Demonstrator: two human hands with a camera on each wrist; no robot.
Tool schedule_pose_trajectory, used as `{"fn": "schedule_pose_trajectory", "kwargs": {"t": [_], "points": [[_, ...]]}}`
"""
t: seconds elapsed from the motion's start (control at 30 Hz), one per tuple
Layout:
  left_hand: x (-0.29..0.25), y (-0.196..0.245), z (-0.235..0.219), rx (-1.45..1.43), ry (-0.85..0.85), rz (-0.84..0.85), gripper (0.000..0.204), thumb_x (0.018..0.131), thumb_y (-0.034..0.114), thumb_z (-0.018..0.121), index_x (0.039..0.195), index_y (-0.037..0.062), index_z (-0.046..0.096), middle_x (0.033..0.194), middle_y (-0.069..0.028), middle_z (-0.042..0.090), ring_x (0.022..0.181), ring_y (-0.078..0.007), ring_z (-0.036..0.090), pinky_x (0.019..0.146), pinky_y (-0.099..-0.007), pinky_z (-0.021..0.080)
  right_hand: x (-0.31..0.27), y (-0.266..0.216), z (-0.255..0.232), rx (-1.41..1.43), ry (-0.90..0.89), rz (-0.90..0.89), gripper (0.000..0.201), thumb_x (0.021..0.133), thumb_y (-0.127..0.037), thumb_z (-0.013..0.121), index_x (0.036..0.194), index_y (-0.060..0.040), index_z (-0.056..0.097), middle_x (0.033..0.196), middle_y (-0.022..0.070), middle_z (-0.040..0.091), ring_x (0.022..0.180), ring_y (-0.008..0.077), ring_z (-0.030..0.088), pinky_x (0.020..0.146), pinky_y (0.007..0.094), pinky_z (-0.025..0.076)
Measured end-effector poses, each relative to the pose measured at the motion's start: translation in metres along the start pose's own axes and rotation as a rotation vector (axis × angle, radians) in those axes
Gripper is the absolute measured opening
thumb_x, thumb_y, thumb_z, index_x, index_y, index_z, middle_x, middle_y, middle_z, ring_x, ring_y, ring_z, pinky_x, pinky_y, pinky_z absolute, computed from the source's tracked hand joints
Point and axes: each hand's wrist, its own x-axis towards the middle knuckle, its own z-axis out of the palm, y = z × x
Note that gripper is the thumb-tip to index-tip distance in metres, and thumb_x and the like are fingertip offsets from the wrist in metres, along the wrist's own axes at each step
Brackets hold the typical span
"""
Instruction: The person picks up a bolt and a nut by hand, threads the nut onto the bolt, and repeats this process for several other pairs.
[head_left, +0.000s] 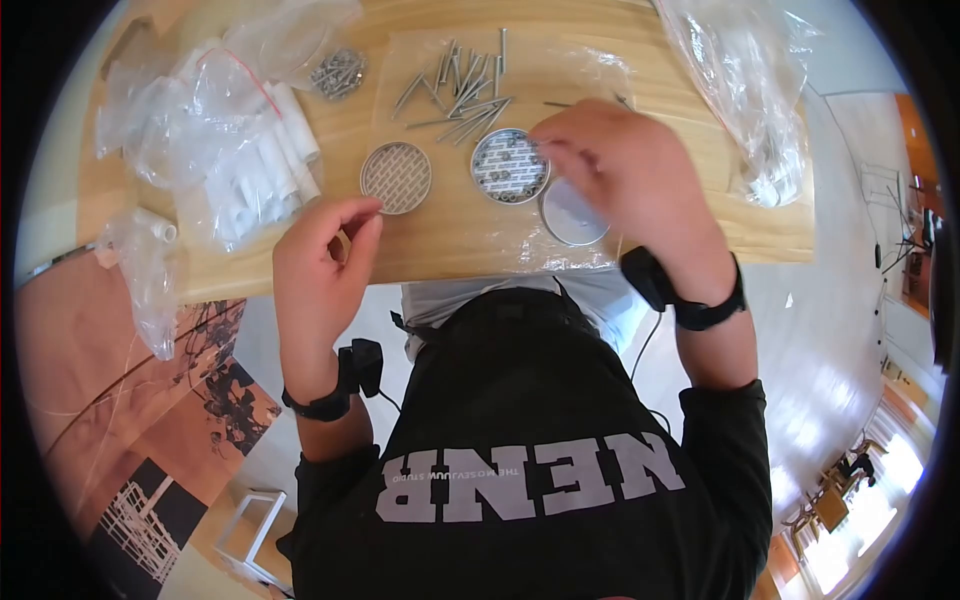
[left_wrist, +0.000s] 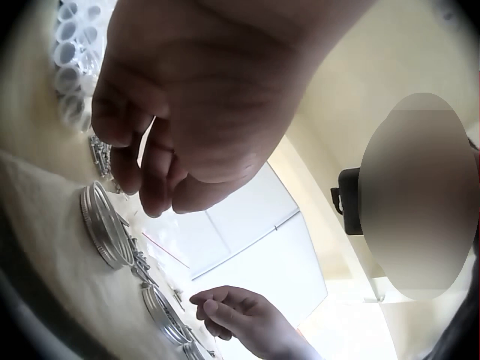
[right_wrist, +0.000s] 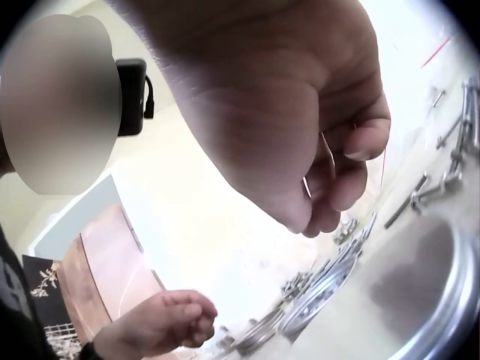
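My left hand is beside the left round tin, its fingers loosely curled and nothing visible in them. That tin shows a patterned bottom. My right hand hangs over the right edge of the middle tin, which contains several small metal nuts. In the right wrist view the fingers bend loosely, and light shows through a gap between them. Partly below this hand lies a third round tin with a plain, pale inside. Behind the tins, long bolts lie in a loose pile on a clear plastic sheet.
A bag of small metal hardware lies at the back left. White plastic tubes in clear bags fill the table's left side. More clear plastic bags lie at the right. The wooden table's front edge is close to the body.
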Motion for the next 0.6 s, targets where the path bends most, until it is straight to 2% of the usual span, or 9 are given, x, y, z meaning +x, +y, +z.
{"fn": "schedule_pose_trajectory", "kwargs": {"t": [0.03, 0.1, 0.13, 0.33, 0.47, 0.53, 0.6], "points": [[-0.004, -0.001, 0.0, -0.025, 0.024, 0.041, 0.012, 0.084, 0.005, 0.069, 0.096, 0.0041, 0.068, 0.081, -0.0064, 0.068, 0.061, -0.014, 0.053, 0.055, -0.0256, 0.041, -0.001, 0.004, -0.006, 0.003, -0.008, -0.008, 0.011, 0.087, -0.015, 0.063, 0.094, -0.0099, 0.069, 0.085, 0.008, 0.065, 0.08, 0.0296, 0.064, 0.065, 0.0381, 0.051], [-0.009, -0.001, -0.003, 0.008, -0.008, 0.062, 0.012, 0.083, 0.004, 0.068, 0.095, 0.0039, 0.068, 0.08, -0.0069, 0.067, 0.061, -0.0151, 0.053, 0.055, -0.0262, 0.041, -0.001, 0.013, -0.02, 0.092, 0.004, 0.222, 0.013, 0.086, -0.017, 0.064, 0.096, -0.01, 0.069, 0.087, 0.0076, 0.066, 0.08, 0.0297, 0.064, 0.065, 0.0384, 0.051], [-0.011, 0.0, -0.004, 0.037, -0.062, 0.097, 0.012, 0.083, 0.002, 0.067, 0.095, 0.0037, 0.068, 0.079, -0.0073, 0.067, 0.061, -0.0161, 0.054, 0.055, -0.0269, 0.042, -0.001, 0.019, -0.023, -0.016, -0.049, 0.222, 0.016, 0.085, -0.019, 0.066, 0.097, -0.01, 0.07, 0.089, 0.0075, 0.067, 0.081, 0.0293, 0.064, 0.068, 0.0384, 0.051], [-0.007, 0.011, 0.004, 0.003, -0.116, 0.192, 0.009, 0.083, 0.002, 0.067, 0.092, 0.0025, 0.067, 0.079, -0.0089, 0.066, 0.067, -0.0219, 0.062, 0.06, -0.0299, 0.049, 0.0, 0.021, -0.006, -0.2, -0.106, 0.176, 0.017, 0.083, -0.019, 0.066, 0.096, -0.0103, 0.068, 0.088, 0.0085, 0.065, 0.085, 0.0289, 0.064, 0.071, 0.0389, 0.051], [-0.009, 0.009, 0.006, -0.002, -0.108, 0.193, 0.009, 0.083, 0.002, 0.067, 0.092, 0.0024, 0.067, 0.08, -0.0093, 0.066, 0.069, -0.0227, 0.064, 0.062, -0.0303, 0.05, -0.004, 0.02, -0.006, -0.232, -0.09, 0.181, 0.017, 0.082, -0.019, 0.064, 0.098, -0.0119, 0.067, 0.087, 0.0079, 0.064, 0.084, 0.0292, 0.064, 0.071, 0.0397, 0.051], [-0.01, 0.005, 0.005, 0.035, -0.142, 0.168, 0.01, 0.083, 0.002, 0.066, 0.093, 0.002, 0.067, 0.081, -0.0101, 0.066, 0.07, -0.0232, 0.064, 0.062, -0.031, 0.05, -0.003, 0.017, -0.009, -0.267, -0.153, 0.247, 0.024, 0.08, -0.014, 0.067, 0.104, -0.0102, 0.062, 0.093, 0.008, 0.066, 0.085, 0.0297, 0.064, 0.072, 0.039, 0.051], [-0.011, 0.003, 0.003, 0.055, -0.15, 0.158, 0.009, 0.084, 0.002, 0.066, 0.092, 0.002, 0.067, 0.081, -0.0102, 0.066, 0.07, -0.0232, 0.065, 0.062, -0.031, 0.051, 0.0, 0.017, -0.007, -0.286, -0.171, 0.256, 0.023, 0.08, -0.013, 0.066, 0.103, -0.0096, 0.061, 0.093, 0.0083, 0.066, 0.086, 0.0303, 0.063, 0.074, 0.0399, 0.05]]}}
